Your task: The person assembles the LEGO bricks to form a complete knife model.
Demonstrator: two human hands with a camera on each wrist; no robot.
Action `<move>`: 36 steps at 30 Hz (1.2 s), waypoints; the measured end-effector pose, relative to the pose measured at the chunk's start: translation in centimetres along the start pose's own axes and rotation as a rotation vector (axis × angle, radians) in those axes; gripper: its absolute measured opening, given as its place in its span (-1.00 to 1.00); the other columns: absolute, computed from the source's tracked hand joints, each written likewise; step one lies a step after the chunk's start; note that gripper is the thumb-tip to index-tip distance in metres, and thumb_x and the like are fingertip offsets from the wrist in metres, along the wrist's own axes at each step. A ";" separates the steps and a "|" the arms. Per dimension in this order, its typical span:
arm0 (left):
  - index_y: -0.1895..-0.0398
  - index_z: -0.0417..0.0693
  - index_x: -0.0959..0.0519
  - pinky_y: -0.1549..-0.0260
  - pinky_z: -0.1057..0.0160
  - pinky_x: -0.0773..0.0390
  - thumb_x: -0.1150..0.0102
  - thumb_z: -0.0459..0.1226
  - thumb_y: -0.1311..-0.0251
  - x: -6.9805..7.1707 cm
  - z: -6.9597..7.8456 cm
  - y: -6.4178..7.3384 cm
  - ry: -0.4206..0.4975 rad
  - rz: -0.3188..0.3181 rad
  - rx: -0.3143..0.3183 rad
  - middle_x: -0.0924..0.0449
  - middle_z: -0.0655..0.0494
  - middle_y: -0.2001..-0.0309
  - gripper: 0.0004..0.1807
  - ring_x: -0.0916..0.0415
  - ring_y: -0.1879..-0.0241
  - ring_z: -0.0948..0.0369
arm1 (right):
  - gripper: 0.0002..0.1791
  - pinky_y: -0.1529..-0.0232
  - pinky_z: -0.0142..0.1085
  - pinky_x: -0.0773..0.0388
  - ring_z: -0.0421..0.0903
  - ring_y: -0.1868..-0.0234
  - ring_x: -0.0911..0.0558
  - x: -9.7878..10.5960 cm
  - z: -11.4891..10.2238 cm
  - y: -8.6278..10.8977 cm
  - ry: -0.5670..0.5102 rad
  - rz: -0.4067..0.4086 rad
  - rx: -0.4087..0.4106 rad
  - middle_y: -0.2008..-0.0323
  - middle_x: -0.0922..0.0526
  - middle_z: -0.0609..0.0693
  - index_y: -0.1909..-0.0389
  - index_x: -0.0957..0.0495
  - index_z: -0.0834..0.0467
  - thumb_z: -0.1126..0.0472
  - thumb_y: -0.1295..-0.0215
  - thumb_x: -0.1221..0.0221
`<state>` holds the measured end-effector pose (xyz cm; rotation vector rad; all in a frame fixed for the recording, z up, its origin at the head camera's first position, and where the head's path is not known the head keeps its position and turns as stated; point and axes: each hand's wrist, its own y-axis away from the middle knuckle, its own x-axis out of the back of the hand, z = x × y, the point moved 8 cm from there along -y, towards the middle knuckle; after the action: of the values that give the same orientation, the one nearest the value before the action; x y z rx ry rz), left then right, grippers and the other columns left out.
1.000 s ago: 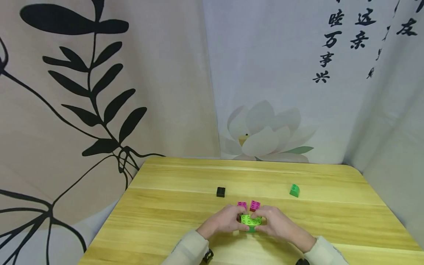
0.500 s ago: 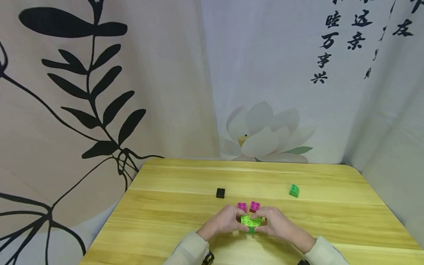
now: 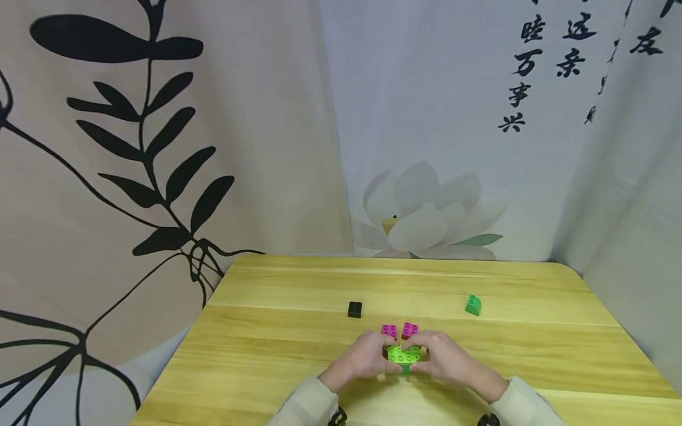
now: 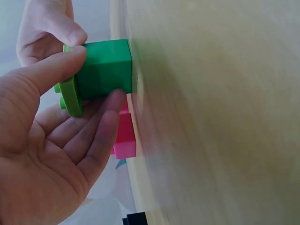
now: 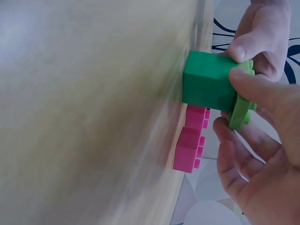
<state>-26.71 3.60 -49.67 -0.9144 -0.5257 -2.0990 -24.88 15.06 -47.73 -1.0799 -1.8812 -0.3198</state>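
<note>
A flat light green studded brick (image 3: 403, 354) sits on top of a taller dark green block (image 5: 209, 79). My left hand (image 3: 369, 356) grips the light green brick from the left, with its thumb near the seam between the two pieces. From the right, my right hand (image 3: 441, 357) holds the same light green brick between thumb and fingers. In the left wrist view the dark green block (image 4: 105, 68) stands at the table surface. Just behind the hands are a left pink brick (image 3: 389, 330) and a right pink brick (image 3: 409, 330), both partly hidden.
A small black brick (image 3: 354, 309) lies on the wooden table (image 3: 256, 343), farther back and left. Toward the back right lies a green brick (image 3: 473, 305) with a sloped or rounded side. Printed curtains (image 3: 277, 130) hang behind the table's far edge.
</note>
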 end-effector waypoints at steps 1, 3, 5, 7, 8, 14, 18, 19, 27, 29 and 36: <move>0.17 -0.10 -0.63 0.62 0.46 -0.45 -0.44 -0.19 0.05 0.0 -0.1 0.0 0.001 0.001 -0.003 -0.45 0.35 0.53 -0.65 -0.37 0.60 0.41 | -0.64 0.14 -0.27 -0.56 -0.22 0.14 -0.58 0.0 0.0 0.0 0.004 -0.006 0.001 0.15 -0.64 -0.16 0.13 -0.61 0.01 0.16 0.02 -0.40; 0.17 -0.10 -0.63 0.61 0.47 -0.44 -0.44 -0.19 0.05 0.0 -0.2 0.0 0.006 0.003 -0.009 -0.45 0.35 0.52 -0.65 -0.37 0.60 0.41 | -0.63 0.10 -0.23 -0.55 -0.20 0.11 -0.57 -0.1 0.2 0.0 0.002 -0.020 -0.008 0.13 -0.62 -0.17 0.11 -0.60 0.00 0.14 0.01 -0.39; 0.17 -0.10 -0.63 0.60 0.47 -0.45 -0.44 -0.18 0.05 -0.1 -0.3 0.0 0.013 0.003 -0.014 -0.45 0.36 0.51 -0.65 -0.37 0.58 0.42 | -0.62 0.09 -0.21 -0.54 -0.19 0.09 -0.55 0.0 0.4 0.0 -0.023 -0.034 -0.029 0.11 -0.60 -0.19 0.08 -0.60 -0.01 0.11 -0.03 -0.38; 0.17 -0.09 -0.63 0.59 0.47 -0.45 -0.44 -0.18 0.05 0.0 -0.4 0.0 0.014 0.003 -0.018 -0.46 0.36 0.51 -0.64 -0.37 0.58 0.42 | -0.63 0.12 -0.23 -0.53 -0.19 0.10 -0.53 0.2 0.7 0.1 -0.061 -0.038 -0.052 0.11 -0.60 -0.20 0.06 -0.60 -0.01 0.06 -0.07 -0.35; 0.16 -0.09 -0.63 0.59 0.47 -0.45 -0.44 -0.18 0.05 0.0 -0.4 0.0 0.014 0.005 -0.021 -0.46 0.36 0.51 -0.64 -0.38 0.58 0.42 | -0.64 0.15 -0.25 -0.53 -0.18 0.11 -0.53 0.4 0.8 0.1 -0.082 -0.033 -0.060 0.12 -0.60 -0.19 0.05 -0.60 0.01 0.04 -0.11 -0.34; 0.10 -0.11 -0.63 0.57 0.47 -0.43 -0.44 -0.16 0.07 0.0 -0.5 0.1 -0.019 0.009 -0.006 -0.46 0.36 0.50 -0.57 -0.37 0.57 0.42 | -0.69 0.27 -0.30 -0.52 -0.02 0.18 -0.57 1.7 1.8 -0.3 -0.119 0.045 -0.071 0.15 -0.64 0.01 0.06 -0.60 0.17 0.12 -0.21 -0.27; 0.07 -0.10 -0.61 0.55 0.47 -0.43 -0.45 -0.15 0.07 -0.1 -0.6 0.1 -0.018 0.003 0.015 -0.47 0.35 0.47 -0.55 -0.37 0.55 0.42 | -0.71 0.31 -0.29 -0.52 0.01 0.19 -0.55 2.2 2.7 -0.8 -0.080 0.086 -0.101 0.17 -0.62 0.03 0.08 -0.59 0.19 0.21 -0.18 -0.29; 0.06 -0.10 -0.61 0.54 0.47 -0.43 -0.45 -0.15 0.07 -0.1 -0.6 0.1 -0.019 0.003 0.018 -0.47 0.35 0.47 -0.54 -0.37 0.54 0.42 | -0.70 0.31 -0.29 -0.52 0.02 0.18 -0.55 2.2 2.9 -0.9 -0.073 0.088 -0.112 0.16 -0.61 0.02 0.07 -0.59 0.18 0.22 -0.17 -0.30; 0.01 -0.09 -0.60 0.55 0.46 -0.43 -0.43 -0.13 0.05 0.0 -0.7 0.1 -0.028 -0.004 0.029 -0.47 0.36 0.47 -0.51 -0.38 0.55 0.42 | -0.56 0.14 -0.06 -0.53 0.08 0.07 -0.52 1.7 4.5 -1.8 -0.055 0.076 -0.158 0.04 -0.53 0.02 -0.03 -0.52 0.18 0.22 -0.11 -0.34; 0.00 -0.09 -0.60 0.56 0.46 -0.43 -0.43 -0.13 0.05 0.0 -0.6 0.2 -0.027 -0.004 0.032 -0.47 0.35 0.47 -0.51 -0.38 0.56 0.41 | -0.52 0.12 -0.04 -0.53 0.07 0.06 -0.52 1.5 4.8 -1.9 -0.038 0.067 -0.165 0.02 -0.52 0.02 -0.05 -0.50 0.19 0.22 -0.09 -0.35; 0.01 -0.07 -0.61 0.58 0.47 -0.42 -0.43 -0.13 0.05 0.2 -0.4 0.1 -0.054 0.001 0.027 -0.48 0.34 0.48 -0.52 -0.37 0.58 0.41 | -0.43 0.05 -0.06 -0.52 0.05 0.05 -0.54 0.8 5.7 -2.4 -0.029 0.031 -0.190 -0.04 -0.51 0.07 -0.12 -0.46 0.20 0.24 -0.04 -0.37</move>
<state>-26.92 3.20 -49.81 -0.9581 -0.5803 -2.0663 -30.21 17.49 -49.75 -1.2448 -1.8864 -0.4756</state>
